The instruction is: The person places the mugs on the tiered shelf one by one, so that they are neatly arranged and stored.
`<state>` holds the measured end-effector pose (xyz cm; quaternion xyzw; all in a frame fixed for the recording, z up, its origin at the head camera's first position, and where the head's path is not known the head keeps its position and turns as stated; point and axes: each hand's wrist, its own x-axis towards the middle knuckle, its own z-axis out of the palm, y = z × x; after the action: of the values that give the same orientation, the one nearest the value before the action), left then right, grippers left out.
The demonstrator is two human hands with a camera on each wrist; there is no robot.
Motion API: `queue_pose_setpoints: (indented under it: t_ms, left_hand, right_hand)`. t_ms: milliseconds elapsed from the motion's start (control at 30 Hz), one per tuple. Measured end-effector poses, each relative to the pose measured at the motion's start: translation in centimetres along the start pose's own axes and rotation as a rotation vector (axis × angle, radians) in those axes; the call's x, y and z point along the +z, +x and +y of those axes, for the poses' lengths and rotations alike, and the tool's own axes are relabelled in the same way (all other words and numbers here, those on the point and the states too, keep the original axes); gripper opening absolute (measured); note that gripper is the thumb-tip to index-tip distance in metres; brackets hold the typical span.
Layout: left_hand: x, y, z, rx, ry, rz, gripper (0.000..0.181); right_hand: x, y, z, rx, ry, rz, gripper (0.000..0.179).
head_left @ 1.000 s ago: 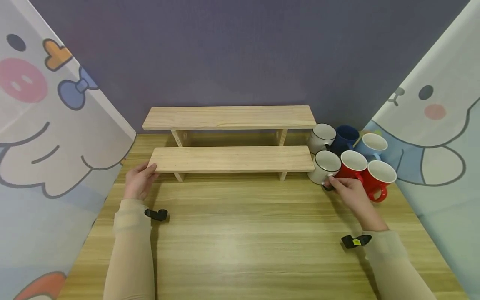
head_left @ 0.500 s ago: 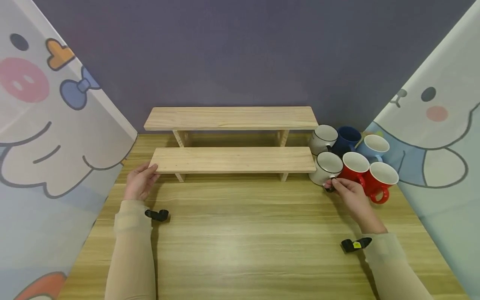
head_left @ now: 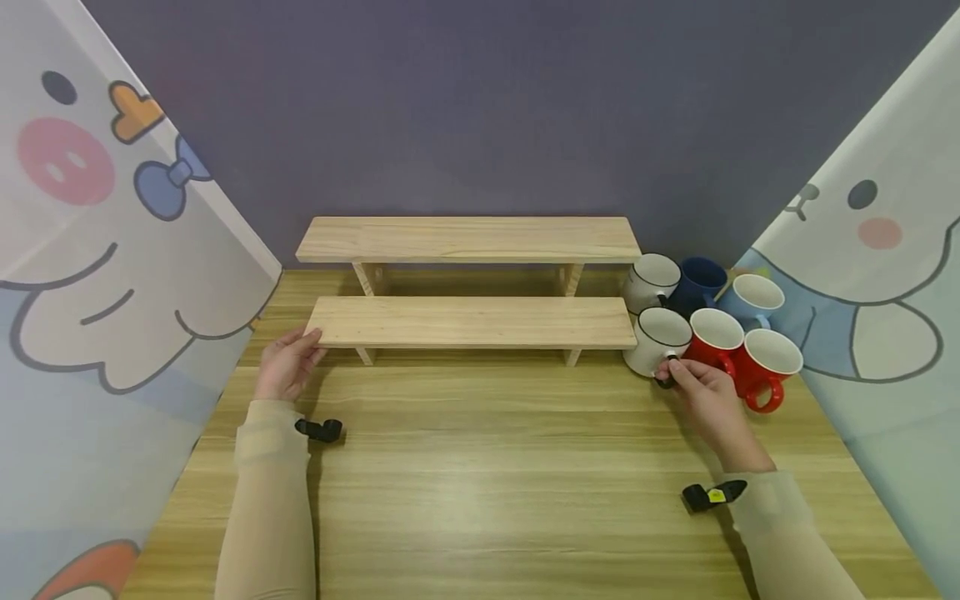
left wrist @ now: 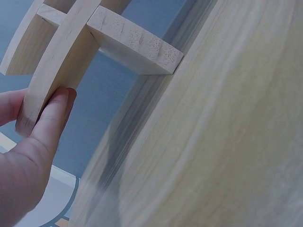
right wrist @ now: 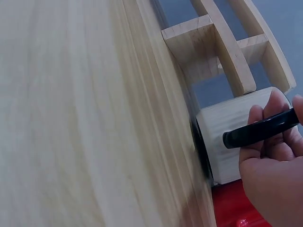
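Note:
A two-tier wooden shelf has a lower board (head_left: 472, 321) in front and a higher back board (head_left: 468, 237). My left hand (head_left: 287, 367) grips the lower board's left end, with fingers and thumb on either side of the wood in the left wrist view. At the shelf's right end stands a white mug (head_left: 651, 354) with a dark rim. My right hand (head_left: 712, 408) holds this mug by its black handle (right wrist: 260, 130). The mug's side is right at the end of the lower board.
Behind the gripped mug stand another white mug (head_left: 645, 283), a dark blue mug (head_left: 699, 283) and a light blue mug (head_left: 752, 300). Two red mugs, an inner one (head_left: 708, 346) and an outer one (head_left: 761, 371), crowd its right side. A grey wall (head_left: 465, 108) rises behind the shelf.
The whole head view has shifted slightly, with shelf, mugs and wall drawings appearing a little farther right. Both hands keep the same holds.

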<state>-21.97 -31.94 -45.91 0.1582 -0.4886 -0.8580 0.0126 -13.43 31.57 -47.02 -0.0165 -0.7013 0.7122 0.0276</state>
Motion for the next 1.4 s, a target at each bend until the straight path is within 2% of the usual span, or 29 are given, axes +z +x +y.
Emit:
queue_pose_setpoints:
  t_ms: [167, 367, 533, 700, 800, 967, 1067, 1233, 1400]
  left_hand:
    - [0.1, 0.0, -0.2, 0.000, 0.019, 0.012, 0.019]
    - [0.0, 0.1, -0.3, 0.006, 0.026, 0.009, 0.028]
    - [0.0, 0.2, -0.4, -0.009, 0.021, 0.005, 0.047]
    - [0.1, 0.2, -0.3, -0.032, 0.015, 0.006, 0.064]
    - [0.0, 0.2, -0.2, -0.040, -0.006, -0.007, 0.056]
    - [0.2, 0.2, -0.4, -0.053, -0.043, -0.042, 0.028]
    - [0.3, 0.3, -0.4, -0.056, -0.045, -0.041, 0.017]
    - [0.3, 0.2, -0.3, -0.064, -0.048, -0.035, 0.013]
    - [0.0, 0.0, -0.1, -0.069, -0.070, -0.035, 0.008]
  right_hand:
    - [0.3, -0.5, -0.5, -0.025, 0.035, 0.018, 0.034]
    - [0.5, -1.1, -1.9, -0.105, 0.171, 0.014, 0.027]
    - [0.9, -1.5, -3.7, -0.183, 0.321, -0.011, 0.018]
    - [1.5, -1.6, -5.7, -0.222, 0.313, -0.045, 0.018]
    - [2.1, -1.5, -6.9, -0.242, 0.290, -0.075, 0.021]
    - [3.1, -0.9, -8.9, -0.274, 0.271, -0.107, 0.023]
    - [3.9, -0.4, -10.1, -0.267, 0.256, -0.104, 0.024]
    - [5.5, 1.1, -12.3, -0.206, 0.194, -0.080, 0.033]
    - [7.3, 3.6, -14.1, -0.169, 0.247, -0.076, 0.034]
